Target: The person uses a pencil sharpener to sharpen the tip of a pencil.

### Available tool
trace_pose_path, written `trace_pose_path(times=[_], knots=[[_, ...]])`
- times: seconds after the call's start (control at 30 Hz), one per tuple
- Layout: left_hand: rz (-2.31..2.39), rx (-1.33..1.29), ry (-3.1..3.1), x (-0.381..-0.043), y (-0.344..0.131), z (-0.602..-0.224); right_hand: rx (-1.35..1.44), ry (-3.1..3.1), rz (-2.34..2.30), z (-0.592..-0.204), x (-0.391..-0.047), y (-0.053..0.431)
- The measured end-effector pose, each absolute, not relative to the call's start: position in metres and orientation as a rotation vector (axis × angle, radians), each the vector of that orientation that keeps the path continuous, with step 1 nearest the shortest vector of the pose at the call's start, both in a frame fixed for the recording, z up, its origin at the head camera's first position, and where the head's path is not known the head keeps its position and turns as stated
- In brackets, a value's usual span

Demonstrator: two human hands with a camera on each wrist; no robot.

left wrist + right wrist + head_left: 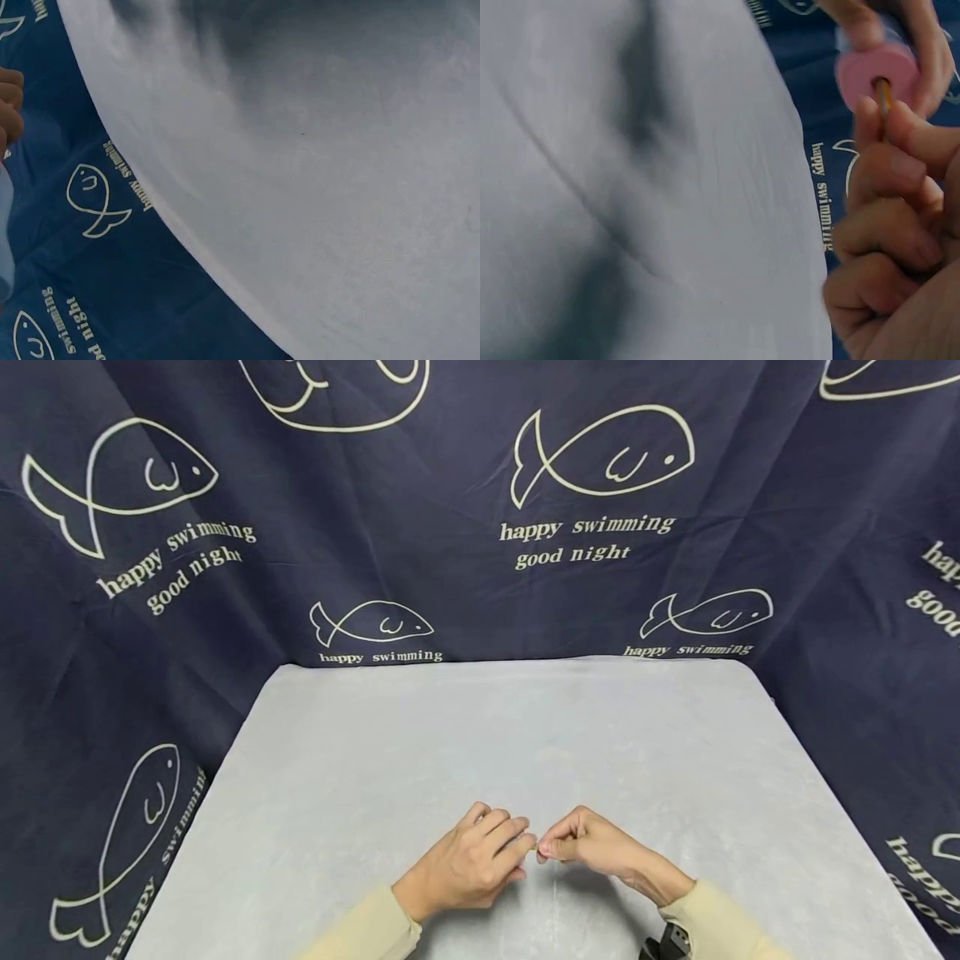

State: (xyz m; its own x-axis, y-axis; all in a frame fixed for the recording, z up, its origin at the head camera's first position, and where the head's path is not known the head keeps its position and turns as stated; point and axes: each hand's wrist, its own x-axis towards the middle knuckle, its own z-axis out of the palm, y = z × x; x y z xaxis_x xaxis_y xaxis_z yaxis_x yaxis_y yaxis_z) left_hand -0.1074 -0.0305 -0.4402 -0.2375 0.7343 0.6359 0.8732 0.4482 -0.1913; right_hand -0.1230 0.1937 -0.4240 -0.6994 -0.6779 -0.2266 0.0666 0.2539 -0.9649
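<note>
My left hand [474, 860] grips a cylindrical pencil sharpener [853, 76], its round pink end and central hole turned toward the right hand in the right wrist view. Between thumb and forefinger, my right hand [596, 845] pinches a thin yellowish pencil [885, 96]. The pencil's far end sits in the sharpener's hole, and most of its length is hidden by the fingers. Both hands are close together above the front of the table. From the head, the left hand covers nearly all of the sharpener. Curled fingers [10, 105] show at the left edge of the left wrist view.
A pale grey cloth covers the table [480, 735]. Dark blue curtains [465, 527] with white fish drawings and lettering stand behind it and along both sides. A black device [667, 942] is at the right wrist, by the sleeve.
</note>
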Motion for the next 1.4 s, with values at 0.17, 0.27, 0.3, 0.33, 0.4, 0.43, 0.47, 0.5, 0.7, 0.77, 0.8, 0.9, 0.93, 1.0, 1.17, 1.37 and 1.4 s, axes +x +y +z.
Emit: trace_pose_path(times=[0.17, 0.27, 0.3, 0.33, 0.4, 0.43, 0.47, 0.5, 0.7, 0.77, 0.8, 0.9, 0.93, 1.0, 1.17, 1.37, 1.4], knots=[[-0.197, -1.311, -1.960, -0.109, -0.028, -0.439, -0.609, 1.923, -1.489, -0.424, -0.125, 0.198], [-0.264, -1.281, -2.025, -0.113, -0.030, -0.437, -0.709, 2.280, -1.391, -0.425, -0.121, 0.195], [-0.312, -1.269, -2.062, -0.115, -0.031, -0.436, -0.762, 2.426, -1.345, -0.425, -0.119, 0.193], [-0.378, -1.257, -2.113, -0.116, -0.032, -0.435, -0.816, 2.575, -1.292, -0.426, -0.118, 0.192], [-0.552, -1.229, -2.224, -0.119, -0.035, -0.431, -0.944, 2.838, -1.206, -0.429, -0.115, 0.190], [-0.653, -1.208, -2.288, -0.120, -0.036, -0.429, -1.034, 2.931, -1.188, -0.430, -0.115, 0.189], [-0.753, -1.185, -2.353, -0.121, -0.038, -0.426, -1.129, 3.001, -1.181, -0.432, -0.115, 0.188], [-0.851, -1.156, -2.417, -0.121, -0.039, -0.423, -1.222, 3.052, -1.175, -0.433, -0.116, 0.187], [-1.306, -1.037, -2.733, -0.125, -0.044, -0.407, -1.708, 3.289, -1.039, -0.435, -0.119, 0.181], [-1.455, -0.998, -2.801, -0.126, -0.045, -0.403, -1.869, 3.390, -0.953, -0.434, -0.120, 0.178], [-1.530, -0.980, -2.821, -0.127, -0.046, -0.402, -1.946, 3.438, -0.909, -0.433, -0.121, 0.176], [-1.658, -0.947, -2.849, -0.127, -0.046, -0.401, -2.083, 3.517, -0.829, -0.430, -0.123, 0.173], [-1.669, -0.952, -2.842, -0.126, -0.046, -0.401, -2.087, 3.517, -0.828, -0.430, -0.122, 0.173], [-1.607, -0.995, -2.801, -0.123, -0.045, -0.404, -2.004, 3.452, -0.897, -0.430, -0.120, 0.173], [-1.194, -1.143, -2.595, -0.113, -0.041, -0.420, -1.387, 3.101, -1.157, -0.429, -0.110, 0.179], [-0.587, -1.327, -2.221, -0.111, -0.037, -0.436, -0.672, 2.468, -1.349, -0.423, -0.107, 0.187], [-0.529, -1.338, -2.177, -0.111, -0.037, -0.438, -0.625, 2.377, -1.374, -0.423, -0.108, 0.188]])
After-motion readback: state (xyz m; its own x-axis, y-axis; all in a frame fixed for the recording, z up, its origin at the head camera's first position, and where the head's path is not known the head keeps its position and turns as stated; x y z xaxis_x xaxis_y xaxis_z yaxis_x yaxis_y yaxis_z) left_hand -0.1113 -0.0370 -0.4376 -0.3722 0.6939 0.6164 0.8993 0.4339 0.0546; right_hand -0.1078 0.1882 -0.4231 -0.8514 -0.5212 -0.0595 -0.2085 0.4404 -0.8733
